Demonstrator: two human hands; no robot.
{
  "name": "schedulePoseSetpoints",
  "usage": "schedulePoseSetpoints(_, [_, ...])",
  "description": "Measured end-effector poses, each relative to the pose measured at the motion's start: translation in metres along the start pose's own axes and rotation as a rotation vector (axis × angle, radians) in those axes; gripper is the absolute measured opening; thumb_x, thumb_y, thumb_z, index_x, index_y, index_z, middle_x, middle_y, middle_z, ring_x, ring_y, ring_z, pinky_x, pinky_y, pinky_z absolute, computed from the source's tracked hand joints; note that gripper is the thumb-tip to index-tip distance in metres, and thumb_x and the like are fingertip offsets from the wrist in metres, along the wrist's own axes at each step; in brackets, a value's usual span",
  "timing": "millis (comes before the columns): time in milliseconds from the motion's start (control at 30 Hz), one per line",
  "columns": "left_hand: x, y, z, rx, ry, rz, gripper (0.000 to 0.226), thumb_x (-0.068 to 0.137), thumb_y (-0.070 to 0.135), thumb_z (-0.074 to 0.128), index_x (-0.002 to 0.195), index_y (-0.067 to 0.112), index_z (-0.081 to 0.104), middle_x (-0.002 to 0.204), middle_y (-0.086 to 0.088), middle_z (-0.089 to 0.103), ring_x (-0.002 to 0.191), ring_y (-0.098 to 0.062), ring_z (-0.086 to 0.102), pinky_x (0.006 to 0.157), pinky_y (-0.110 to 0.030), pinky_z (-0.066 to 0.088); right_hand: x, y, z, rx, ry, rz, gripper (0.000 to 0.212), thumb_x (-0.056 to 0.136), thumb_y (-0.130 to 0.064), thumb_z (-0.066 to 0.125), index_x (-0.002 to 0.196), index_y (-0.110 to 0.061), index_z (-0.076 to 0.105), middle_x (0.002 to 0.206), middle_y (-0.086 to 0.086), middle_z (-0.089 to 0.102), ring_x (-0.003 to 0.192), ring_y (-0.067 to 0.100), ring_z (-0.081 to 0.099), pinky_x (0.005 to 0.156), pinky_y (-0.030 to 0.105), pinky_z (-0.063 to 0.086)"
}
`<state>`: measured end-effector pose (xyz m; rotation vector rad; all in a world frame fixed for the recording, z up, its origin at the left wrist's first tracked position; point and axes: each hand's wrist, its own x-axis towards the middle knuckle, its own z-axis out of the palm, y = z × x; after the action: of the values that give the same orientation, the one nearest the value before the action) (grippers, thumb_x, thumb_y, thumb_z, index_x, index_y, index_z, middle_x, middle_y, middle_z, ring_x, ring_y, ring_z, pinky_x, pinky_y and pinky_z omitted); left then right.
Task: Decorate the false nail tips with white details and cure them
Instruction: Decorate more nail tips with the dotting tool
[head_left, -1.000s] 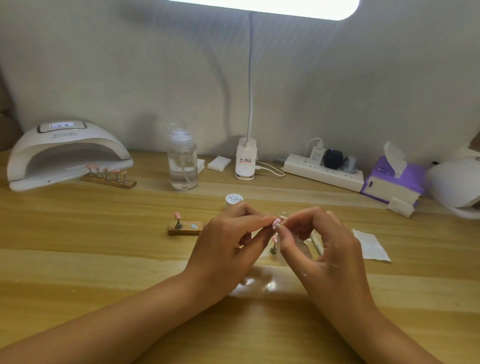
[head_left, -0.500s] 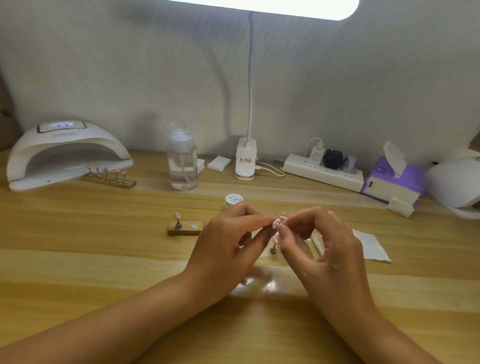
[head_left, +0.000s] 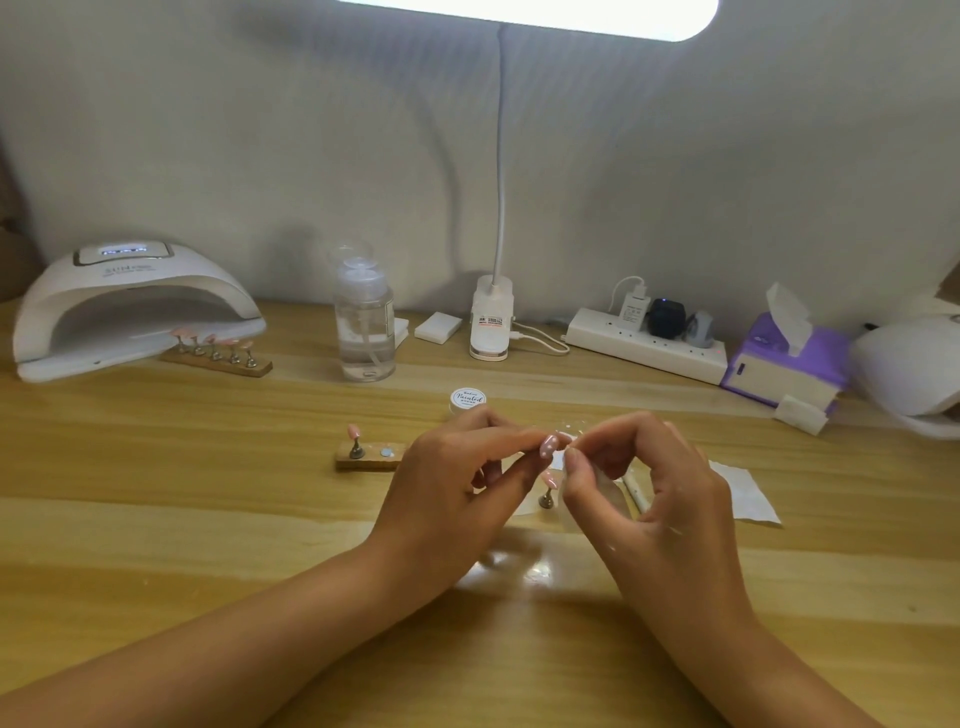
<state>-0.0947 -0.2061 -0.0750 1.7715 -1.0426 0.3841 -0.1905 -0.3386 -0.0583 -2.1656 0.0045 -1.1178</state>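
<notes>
The wooden bench (head_left: 156, 493) runs wide under a grey wall, with open board to the left of the arms and along the near edge. The back edge is crowded: a white curing lamp (head_left: 130, 306) at far left with a wooden strip of pink tips (head_left: 215, 356) at its mouth, and a clear pump bottle (head_left: 363, 332) beside them. A small jar (head_left: 467, 400) sits just behind the hands. A short block (head_left: 369, 457) carrying one tip lies just left of the left hand (head_left: 457, 499).

The desk light overhead is cut off by the top of the view. The right hand (head_left: 649, 499) covers most of what lies under it.

Both forearms reach in from below and meet at mid-bench. The left hand pinches a pink nail tip (head_left: 549, 446) between thumb and forefinger, raised above another tip on a metal stand (head_left: 549, 486). The right hand's fingers are curled, thumb and forefinger drawn together right at that nail tip; whether they grip anything cannot be made out.
</notes>
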Motion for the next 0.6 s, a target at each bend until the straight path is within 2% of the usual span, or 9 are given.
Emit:
schedulePoseSetpoints(67, [0.0001, 0.0001, -0.0002, -0.011, -0.005, -0.005, 0.019, 0.092, 0.023, 0.067, 0.108, 0.027, 0.076, 0.082, 0.013, 0.064, 0.064, -0.014, 0.055, 0.058, -0.028, 0.047, -0.0001, 0.0000, -0.0003, 0.007, -0.002, 0.006, 0.006, 0.080, -0.020, 0.067, 0.079, -0.023, 0.063, 0.074, -0.018, 0.060, 0.077, 0.012, 0.057, 0.076, 0.052, 0.047])
schedulePoseSetpoints(200, [-0.0003, 0.0007, -0.0005, -0.018, -0.024, 0.009, 0.022, 0.091, 0.024, 0.063, 0.108, 0.023, 0.076, 0.084, 0.010, 0.066, 0.065, -0.016, 0.058, 0.058, -0.035, 0.050, -0.0007, 0.0002, 0.0003, 0.001, -0.019, -0.004, 0.004, 0.082, -0.022, 0.068, 0.080, -0.023, 0.064, 0.075, -0.017, 0.061, 0.077, 0.012, 0.057, 0.075, 0.053, 0.047])
schedulePoseSetpoints(467, [-0.0010, -0.0026, 0.0007, -0.008, -0.023, 0.037, 0.022, 0.092, 0.022, 0.063, 0.108, 0.023, 0.077, 0.087, 0.010, 0.066, 0.067, -0.016, 0.058, 0.058, -0.036, 0.050, -0.0009, 0.0014, 0.0004, -0.009, -0.035, -0.010, 0.004, 0.083, -0.023, 0.068, 0.081, -0.022, 0.065, 0.074, -0.017, 0.061, 0.077, 0.012, 0.057, 0.076, 0.053, 0.048])
schedulePoseSetpoints(600, [-0.0002, -0.0026, 0.0003, 0.014, -0.017, 0.049, 0.022, 0.091, 0.022, 0.063, 0.109, 0.022, 0.076, 0.088, 0.008, 0.066, 0.067, -0.014, 0.058, 0.058, -0.035, 0.050, -0.0011, 0.0033, 0.0000, -0.018, -0.059, -0.022, 0.010, 0.086, -0.019, 0.075, 0.081, -0.021, 0.066, 0.075, -0.017, 0.062, 0.077, 0.011, 0.057, 0.077, 0.053, 0.048])
